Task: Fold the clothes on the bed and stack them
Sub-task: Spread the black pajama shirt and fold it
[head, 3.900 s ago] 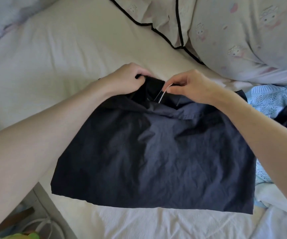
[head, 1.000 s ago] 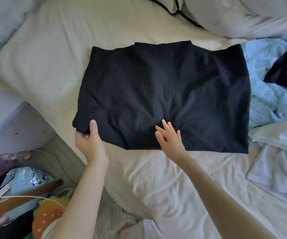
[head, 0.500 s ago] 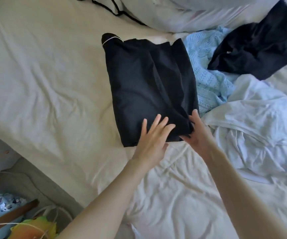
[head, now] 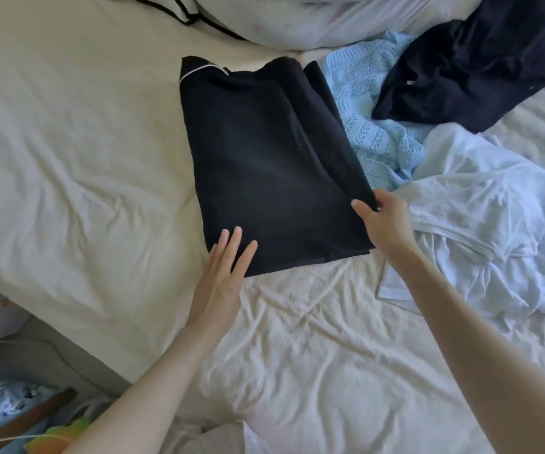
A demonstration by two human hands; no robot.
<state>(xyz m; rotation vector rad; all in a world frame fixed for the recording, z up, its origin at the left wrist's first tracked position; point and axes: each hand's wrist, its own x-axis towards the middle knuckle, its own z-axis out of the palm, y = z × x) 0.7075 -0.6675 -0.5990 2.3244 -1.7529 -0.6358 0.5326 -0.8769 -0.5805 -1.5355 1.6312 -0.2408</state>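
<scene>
Head view: near the frame's centre, the left hand (head: 223,273) is laid flat, fingers straight, on the lower left corner of the black garment (head: 271,165). The garment's lower right edge is pinched by the right hand (head: 384,221). The folded garment is spread on the bed (head: 68,158). To its right, white clothes (head: 493,224), a blue knit (head: 372,126) and, farthest, dark clothes (head: 480,60) are heaped.

No text, label, brand, number or sign can be read anywhere in the head view; the fabrics on the bed (head: 68,158) show no legible printing or tags.
</scene>
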